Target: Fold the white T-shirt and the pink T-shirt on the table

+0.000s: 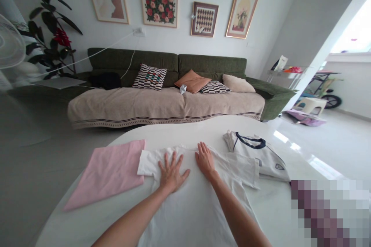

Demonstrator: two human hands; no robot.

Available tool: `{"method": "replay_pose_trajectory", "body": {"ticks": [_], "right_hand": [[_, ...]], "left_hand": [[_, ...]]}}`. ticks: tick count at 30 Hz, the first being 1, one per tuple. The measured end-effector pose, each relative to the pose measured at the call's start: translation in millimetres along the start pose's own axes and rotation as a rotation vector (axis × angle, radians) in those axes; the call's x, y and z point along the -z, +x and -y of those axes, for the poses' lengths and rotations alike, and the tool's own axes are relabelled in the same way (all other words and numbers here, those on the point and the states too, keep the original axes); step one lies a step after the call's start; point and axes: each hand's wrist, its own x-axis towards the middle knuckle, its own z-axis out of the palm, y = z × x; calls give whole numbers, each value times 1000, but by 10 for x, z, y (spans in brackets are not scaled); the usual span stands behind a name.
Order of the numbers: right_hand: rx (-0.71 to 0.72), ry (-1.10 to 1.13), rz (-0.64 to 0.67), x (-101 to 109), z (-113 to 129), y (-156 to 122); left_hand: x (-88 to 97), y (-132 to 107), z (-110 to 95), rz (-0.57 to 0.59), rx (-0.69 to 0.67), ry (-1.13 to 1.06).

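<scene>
A white T-shirt (185, 208) lies spread flat on the white table (162, 133), its collar pointing away from me. My left hand (171, 171) rests flat on the shirt's upper chest, fingers spread. Just to its right, my right hand (205, 160) also lies flat near the collar, fingers stretched out. Neither hand holds anything. A folded pink cloth (108, 171) lies to the left, touching the shirt's left sleeve. A folded white shirt with a navy collar (259, 152) sits to the right, partly under the spread shirt's right sleeve.
A green sofa (208, 65) with a beige cover and several cushions stands beyond the table. A leafy plant (49, 27) and a fan (10, 46) are at the left. A blurred patch (330, 212) covers the table's right corner. Open floor (333, 142) lies to the right.
</scene>
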Motion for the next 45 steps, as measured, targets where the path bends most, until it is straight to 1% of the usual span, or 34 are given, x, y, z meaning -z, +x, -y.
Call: {"method": "replay_pose_trajectory", "body": {"ticks": [2,5,8,12,14,16,17,19,21,22,23,25,27,28,30,32,33,34,35,36,38,40,42,45], "right_hand": [[-54,-15,-25,32,-71,-83],[-114,-27,-33,32,-103,-145],[-153,-36,-25,0,-115,-145],[-189,-43,19,2,-161,-92],[-191,-43,36,30,-143,-83],[-198,-47,30,52,-74,-140],[-189,-49,29,54,-33,-203],[-96,-37,64,46,11,-390],[21,-16,131,45,-66,-607],[44,-16,154,59,-159,-703],[28,-26,162,88,-277,-779],[-65,-69,144,182,-523,-869],[-131,-111,121,294,-648,-909],[-145,-127,106,340,-632,-933],[-134,-134,82,386,-457,-1039],[-58,-86,103,370,-213,-1249],[-7,-47,138,351,-125,-1391],[11,-17,168,333,-84,-1548],[-3,-2,187,324,-98,-1712],[-55,-7,189,326,-166,-1875],[-223,-62,150,365,-409,-2167],[-349,-126,108,428,-668,-2377],[-401,-170,82,484,-825,-2490],[-400,-201,68,520,-842,-2524]], "left_hand": [[12,0,-4,8,-1,4],[35,-5,-15,8,5,14],[57,-12,-29,21,21,22],[70,-16,-32,30,20,6],[67,-14,-26,28,12,-10],[61,-12,-18,24,4,-20],[57,-10,-15,22,2,-20],[50,-9,-11,22,5,-13],[46,-8,-10,25,7,-3],[44,-9,-10,27,5,1],[43,-9,-11,30,2,4],[42,-8,-13,33,-3,6],[42,-4,-16,36,0,4],[43,-1,-16,39,3,3],[43,7,-15,46,5,2],[40,16,-9,54,3,7],[37,20,-4,54,1,9],[32,22,1,51,-2,10],[27,22,5,45,-5,11],[23,19,8,39,-9,10],[22,6,7,32,-15,7],[43,-7,-4,45,-13,5],[99,-4,-22,89,-14,-5],[267,35,-43,164,-19,-35]]}}
